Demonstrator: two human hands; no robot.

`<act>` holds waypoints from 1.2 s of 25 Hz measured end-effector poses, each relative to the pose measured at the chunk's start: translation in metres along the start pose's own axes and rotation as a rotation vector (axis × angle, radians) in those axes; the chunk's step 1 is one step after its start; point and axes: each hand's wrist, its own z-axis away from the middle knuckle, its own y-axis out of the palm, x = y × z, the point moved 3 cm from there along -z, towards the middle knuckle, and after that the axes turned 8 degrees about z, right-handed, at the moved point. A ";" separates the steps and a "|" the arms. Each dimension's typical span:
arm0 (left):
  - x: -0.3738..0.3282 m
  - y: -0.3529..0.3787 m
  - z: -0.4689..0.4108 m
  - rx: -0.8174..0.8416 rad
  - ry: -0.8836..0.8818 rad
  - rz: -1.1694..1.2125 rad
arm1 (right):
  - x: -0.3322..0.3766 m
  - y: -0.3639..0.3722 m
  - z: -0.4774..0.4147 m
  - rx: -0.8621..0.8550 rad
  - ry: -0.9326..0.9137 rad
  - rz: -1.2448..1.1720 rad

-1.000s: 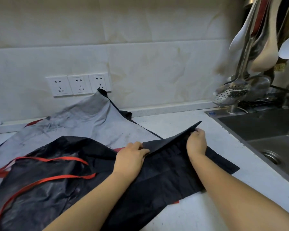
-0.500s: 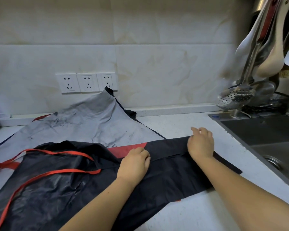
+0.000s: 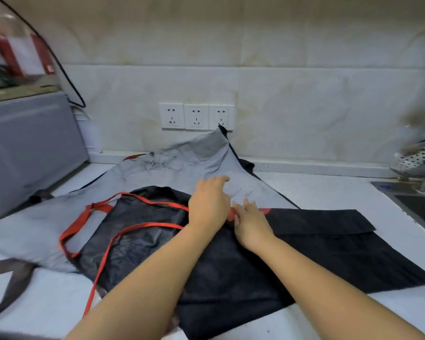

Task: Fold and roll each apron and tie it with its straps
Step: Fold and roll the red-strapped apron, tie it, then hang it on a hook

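Observation:
A black apron (image 3: pixel 317 249) with red straps (image 3: pixel 138 228) lies spread on the white counter, its right part folded flat. My left hand (image 3: pixel 210 204) rests on it near the red trim, fingers extended toward the back. Just to its right, my right hand (image 3: pixel 250 222) lies flat on the cloth with straight fingers beside the red trim. A grey apron (image 3: pixel 182 165) lies underneath and behind, one corner propped against the wall.
A grey microwave (image 3: pixel 27 148) stands at the left with blurred red items on top. Three white wall sockets (image 3: pixel 196 116) sit behind the aprons. A steel sink (image 3: pixel 417 204) and a perforated ladle (image 3: pixel 420 160) are at the right. A dark strap (image 3: pixel 12 283) lies bottom left.
Both hands moved left along the folded edge and now sit close together at the red trim. The folded flap lies flat. The camera has swung left, showing the microwave.

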 end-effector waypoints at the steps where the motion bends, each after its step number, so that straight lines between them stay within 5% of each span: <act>1: 0.014 -0.020 -0.009 0.016 0.015 -0.160 | 0.015 0.008 0.003 -0.016 -0.042 -0.036; 5: 0.080 -0.065 -0.023 0.404 -0.172 -0.479 | 0.024 0.023 0.014 -0.011 -0.056 0.024; 9: 0.118 -0.069 -0.010 0.558 -0.160 -0.572 | 0.026 0.025 0.015 0.025 -0.036 0.097; 11: 0.130 -0.062 -0.002 0.539 -0.162 -0.619 | 0.026 0.026 0.015 0.055 -0.008 0.112; 15: 0.157 -0.073 0.011 0.187 -0.140 -0.742 | 0.022 0.030 0.013 0.093 0.090 0.141; 19: 0.169 -0.072 0.024 0.217 -0.292 -0.741 | 0.023 0.030 0.011 0.122 0.127 0.156; 23: 0.106 -0.073 0.011 -0.038 0.090 -0.368 | 0.023 0.030 0.012 0.112 0.123 0.153; 25: 0.079 -0.055 0.018 0.113 0.083 -0.210 | 0.023 0.029 0.013 0.102 0.122 0.147; 28: 0.090 -0.013 0.050 0.421 -0.103 -0.332 | 0.023 0.028 0.014 0.101 0.128 0.134; 30: 0.107 -0.005 0.063 0.416 -0.158 -0.321 | 0.024 0.027 0.013 0.082 0.130 0.130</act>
